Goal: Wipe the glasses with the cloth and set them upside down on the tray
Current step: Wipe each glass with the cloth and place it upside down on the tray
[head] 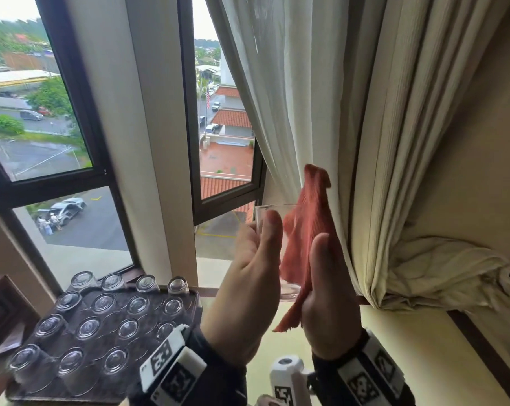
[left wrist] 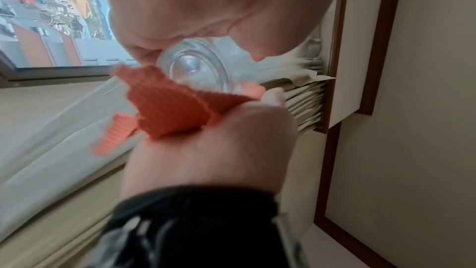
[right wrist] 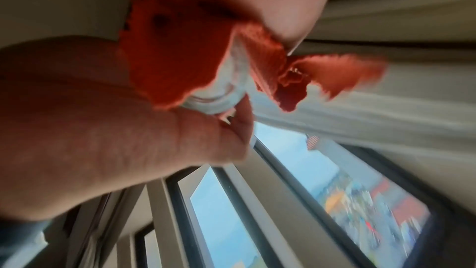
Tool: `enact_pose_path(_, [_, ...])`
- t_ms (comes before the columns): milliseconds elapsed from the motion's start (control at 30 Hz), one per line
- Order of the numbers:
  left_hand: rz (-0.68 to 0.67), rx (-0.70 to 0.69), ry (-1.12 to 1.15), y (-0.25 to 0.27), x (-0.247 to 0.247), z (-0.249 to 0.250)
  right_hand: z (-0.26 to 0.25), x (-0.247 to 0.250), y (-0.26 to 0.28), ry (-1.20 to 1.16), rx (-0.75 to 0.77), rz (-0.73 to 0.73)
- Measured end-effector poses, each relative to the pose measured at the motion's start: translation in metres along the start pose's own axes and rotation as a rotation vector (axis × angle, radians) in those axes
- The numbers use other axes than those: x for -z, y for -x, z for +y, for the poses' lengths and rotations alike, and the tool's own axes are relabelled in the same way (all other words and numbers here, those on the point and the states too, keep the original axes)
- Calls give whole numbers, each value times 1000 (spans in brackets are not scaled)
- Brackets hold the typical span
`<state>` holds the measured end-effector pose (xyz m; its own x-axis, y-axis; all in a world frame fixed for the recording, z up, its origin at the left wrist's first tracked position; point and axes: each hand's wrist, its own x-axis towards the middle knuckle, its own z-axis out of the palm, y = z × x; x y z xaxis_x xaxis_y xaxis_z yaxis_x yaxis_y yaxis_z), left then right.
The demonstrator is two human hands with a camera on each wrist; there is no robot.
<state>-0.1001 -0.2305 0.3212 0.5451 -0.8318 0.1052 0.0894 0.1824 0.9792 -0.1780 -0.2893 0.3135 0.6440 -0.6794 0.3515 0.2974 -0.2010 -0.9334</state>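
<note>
My left hand point(head: 259, 230) holds a clear glass point(head: 289, 290) upright in front of the window, thumb on its near side. My right hand point(head: 321, 273) presses an orange cloth point(head: 306, 224) against the glass's right side; the cloth's top corner sticks up above the rim. In the left wrist view the glass base point(left wrist: 198, 66) faces the camera, with the cloth point(left wrist: 170, 105) in the right hand point(left wrist: 219, 146) below it. The right wrist view is blurred: cloth point(right wrist: 167, 58) wrapped over the glass point(right wrist: 221, 97). A dark tray point(head: 108, 316) at lower left carries several upside-down glasses point(head: 88, 328).
A tall window point(head: 224, 142) is straight ahead. Cream curtains point(head: 365, 142) hang just right of my hands and bunch up on the ledge point(head: 438, 273). A cream counter point(head: 394, 347) with a dark wooden edge runs along the right.
</note>
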Motion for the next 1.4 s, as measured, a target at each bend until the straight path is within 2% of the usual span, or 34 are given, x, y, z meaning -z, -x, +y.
enact_pose_path(100, [76,55,25,-11,3,0,7,0,6,233,309,-31])
enact_pose_path(133, [105,63,36,-16,7,2,17,0,12,282,355,-74])
enact_pose_path(200, [139,51,47,-27,17,8,36,2,24,259,306,-104])
enact_pose_path(300, [128,22,57,-28,21,17,48,3,30,82,76,-60])
enact_pose_path(333, [96,20,42,-24,19,17,48,5,27,51,45,-49])
enact_pose_path(500, [-51,-3,13,-6,2,2,23,19,-8,-30,3,-34])
enact_pose_path(567, [-31,-13,-19,-8,-1,-1,17,20,-11,-32,31,-35])
enact_pose_path(700, [85,42,58,-29,11,7,32,7,6,127,262,-116])
enact_pose_path(733, [112,34,64,-34,17,10,40,5,13,149,279,-149])
enact_pose_path(867, [123,47,4,-43,33,19,55,5,25,-8,48,-87])
enact_pose_path(967, [63,80,-24,-32,22,11,49,7,9,-49,20,-99])
enact_pose_path(1000, [49,88,-33,-27,17,6,43,8,0,-43,28,-75])
enact_pose_path(1133, [-23,59,-55,-21,7,-15,24,22,-26,-42,-109,88])
enact_pose_path(1267, [-7,45,10,-32,12,-10,22,7,-26,99,43,-57])
enact_pose_path(1333, [46,67,48,-39,22,0,40,-3,-10,143,208,-83])
enact_pose_path(1367, [67,63,62,-43,28,4,48,-4,-2,180,235,-102])
enact_pose_path(1400, [81,45,68,-46,33,8,52,-7,7,177,186,-101])
